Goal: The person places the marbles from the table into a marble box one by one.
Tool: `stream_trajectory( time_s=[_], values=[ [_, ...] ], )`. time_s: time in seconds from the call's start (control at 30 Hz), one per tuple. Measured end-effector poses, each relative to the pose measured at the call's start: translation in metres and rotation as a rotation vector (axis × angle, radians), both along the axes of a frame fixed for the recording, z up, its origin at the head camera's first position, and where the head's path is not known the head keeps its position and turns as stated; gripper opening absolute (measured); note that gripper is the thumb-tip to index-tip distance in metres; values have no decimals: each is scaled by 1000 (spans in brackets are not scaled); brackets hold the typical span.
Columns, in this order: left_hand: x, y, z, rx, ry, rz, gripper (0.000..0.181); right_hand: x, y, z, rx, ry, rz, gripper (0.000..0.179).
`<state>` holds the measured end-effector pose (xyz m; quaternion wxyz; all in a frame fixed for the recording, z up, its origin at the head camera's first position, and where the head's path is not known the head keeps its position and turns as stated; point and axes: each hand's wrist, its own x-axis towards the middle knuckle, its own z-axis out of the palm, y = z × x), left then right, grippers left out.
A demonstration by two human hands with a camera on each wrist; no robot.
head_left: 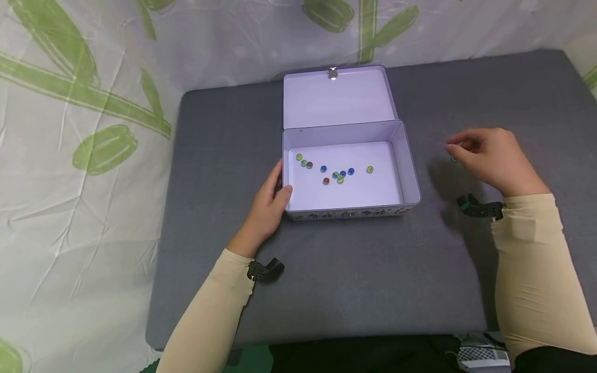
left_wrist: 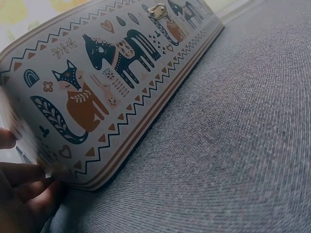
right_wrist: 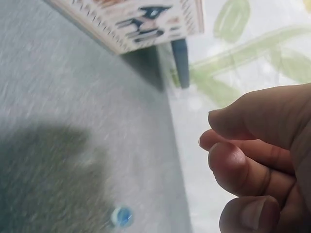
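A hinged tin box (head_left: 352, 213) sits on the grey table with its lid (head_left: 339, 98) laid back. Several glass marbles, among them a blue marble (head_left: 351, 171) and a red marble (head_left: 326, 181), lie scattered over its white floor. My left hand (head_left: 266, 212) holds the box's left wall near the front corner, thumb over the rim and fingers along the outside (left_wrist: 29, 184). To the right of the box, my right hand (head_left: 494, 155) hovers with loosely curled fingers (right_wrist: 231, 165) and nothing between them. Below it a blue-and-clear marble (right_wrist: 122, 217) lies on the table.
Grey cloth covers the table (head_left: 224, 155). A white curtain with green leaves (head_left: 107, 150) hangs along the left and back edges. The lid's metal clasp (head_left: 333, 73) points toward the back. Each wrist wears a black camera mount (head_left: 266, 269).
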<state>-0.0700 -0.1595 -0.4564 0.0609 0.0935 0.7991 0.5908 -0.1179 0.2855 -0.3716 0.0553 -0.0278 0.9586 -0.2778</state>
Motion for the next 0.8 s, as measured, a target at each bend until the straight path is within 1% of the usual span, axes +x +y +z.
stream_trajectory(
  time_s=[0.2,0.37,0.47,0.57,0.8],
  values=[
    [0,-2,-1,-12,3,-6,68,-2,11,-10,35,-30,-12,39],
    [0,-1,-1,-18,2,-5,68,-4,18,-19,61,-19,-31,39],
    [0,-1,-1,-20,-4,0,68,-7,22,-26,90,-22,-28,37],
    [1,-1,-1,-16,-7,-2,69,-9,25,-31,115,-43,-18,35],
    [1,0,1,-9,9,-6,68,-9,24,-35,135,-85,-17,39]
  ],
)
